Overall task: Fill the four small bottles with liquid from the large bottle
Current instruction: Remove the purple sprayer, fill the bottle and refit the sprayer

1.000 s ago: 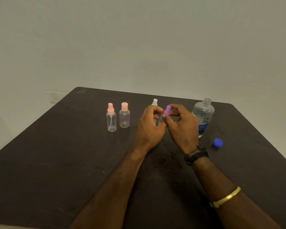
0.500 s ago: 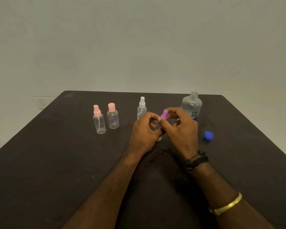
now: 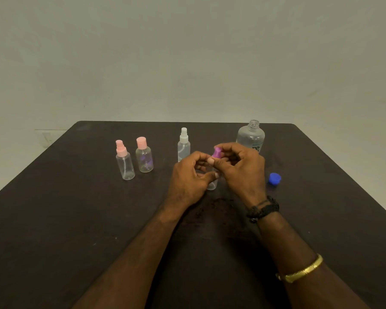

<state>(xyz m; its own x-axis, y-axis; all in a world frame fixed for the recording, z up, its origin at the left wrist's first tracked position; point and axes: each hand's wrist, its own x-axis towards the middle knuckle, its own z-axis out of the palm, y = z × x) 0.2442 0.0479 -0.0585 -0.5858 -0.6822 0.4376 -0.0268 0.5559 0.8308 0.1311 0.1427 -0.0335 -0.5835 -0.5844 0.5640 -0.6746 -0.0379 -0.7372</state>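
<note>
Left hand (image 3: 187,177) grip clamped on small bottle (image 3: 211,185), middle of worktop (image 3: 76,219) toward far edge; right hand (image 3: 243,170) pinches purple cap (image 3: 216,152). We twist cap only, hold bottle upright, lift cap straight. Large bottle (image 3: 251,136) open, near far-right corner.

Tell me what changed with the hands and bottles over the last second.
Both hands carried the purple-capped bottle slightly right, uncovering the white spray bottle. Left hand still grips its body, right hand its purple cap. Large bottle and blue cap unmoved.
</note>
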